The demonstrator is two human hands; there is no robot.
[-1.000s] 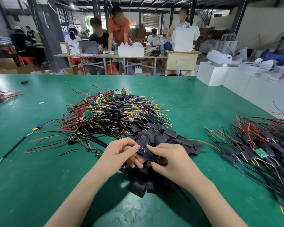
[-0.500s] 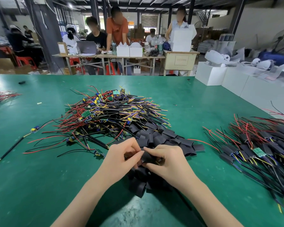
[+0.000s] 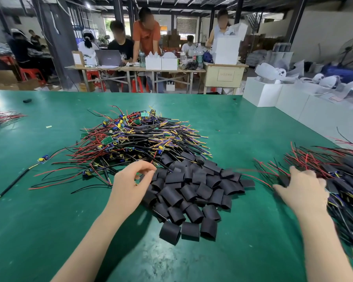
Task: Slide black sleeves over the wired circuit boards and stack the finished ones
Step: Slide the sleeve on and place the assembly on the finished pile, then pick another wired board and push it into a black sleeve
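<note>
A heap of bare wired circuit boards with red, black and yellow leads lies mid-table. In front of it spreads a pile of flat black sleeves. My left hand hovers at the left edge of the sleeves, fingers loosely curled, with nothing plainly held. On the right lies the stack of sleeved boards. My right hand rests on that stack's near-left edge with spread fingers; what lies under its fingers is hidden.
The green table carries a stray wired board at left and a small wire bundle at the far left edge. White boxes line the right side. Several people work at tables behind.
Both hands were together over the sleeves, pushing a sleeve onto a board. Now they have parted: my right hand has moved right onto the finished stack, and my left hand stays near the sleeve pile.
</note>
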